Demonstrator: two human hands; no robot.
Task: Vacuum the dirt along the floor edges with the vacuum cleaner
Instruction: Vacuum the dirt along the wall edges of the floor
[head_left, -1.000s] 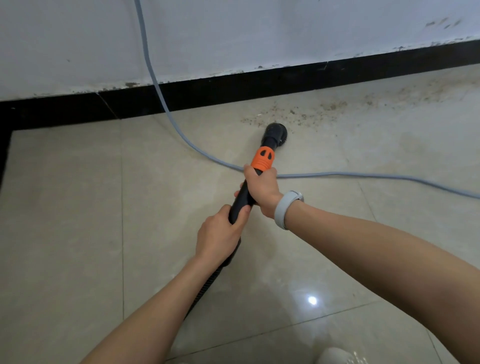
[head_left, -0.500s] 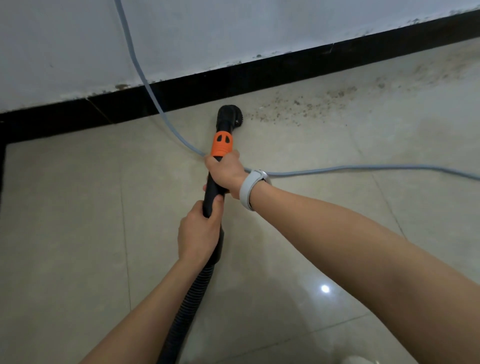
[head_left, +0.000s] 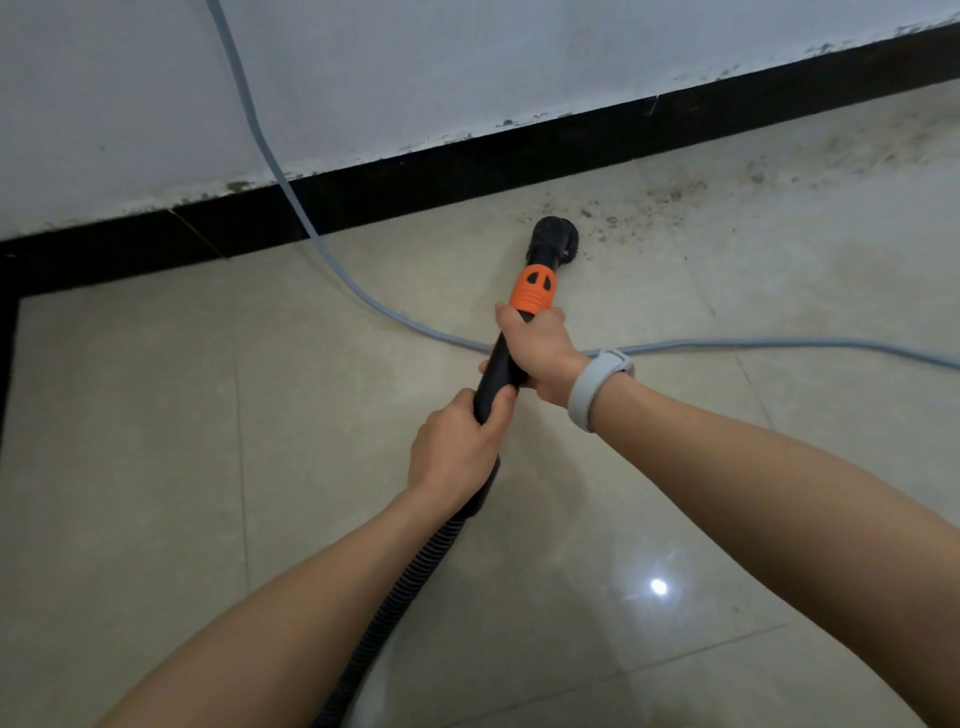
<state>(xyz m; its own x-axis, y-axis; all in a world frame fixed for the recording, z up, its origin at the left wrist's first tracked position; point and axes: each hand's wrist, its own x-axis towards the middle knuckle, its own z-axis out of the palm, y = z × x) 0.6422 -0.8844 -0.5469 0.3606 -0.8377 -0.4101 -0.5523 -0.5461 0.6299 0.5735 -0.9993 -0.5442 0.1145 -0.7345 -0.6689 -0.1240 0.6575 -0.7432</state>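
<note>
Both hands on the wand (head_left: 496, 376), which is black with an orange collar (head_left: 532, 292) near the front. Right hand (head_left: 540, 356) is wrapped round the wand just behind the collar, fingers curled tight on it. Left hand (head_left: 454, 449) grips further back, where the wand meets the ribbed hose (head_left: 400, 608), thumb lying along the top. Neither hand is free.

The wand slopes down and away from the person toward the wall (head_left: 467, 67). The round brush head (head_left: 555, 236) sits on the floor (head_left: 156, 467), close to the black skirting (head_left: 467, 166) but not touching it. It is at the left end of the dirt (head_left: 639, 218), a band of brown specks and smears running right along the floor edge, just short of the skirting. Some specks lie right beside the head. Cannot tell if the bristles are pressed flat or only resting.

The hose runs back under the left forearm and out of the bottom of the frame. The vacuum body is out of view.

A grey cable (head_left: 291, 208) drops down the wall, crosses the skirting and curves right across the tiles, passing under the wand and right wrist and then off the right edge. There is a grey band (head_left: 597, 387) on the right wrist. The floor is glossy beige tile, with a light glare spot (head_left: 658, 587) under the right forearm. Paint is chipped along the bottom of the wall.
</note>
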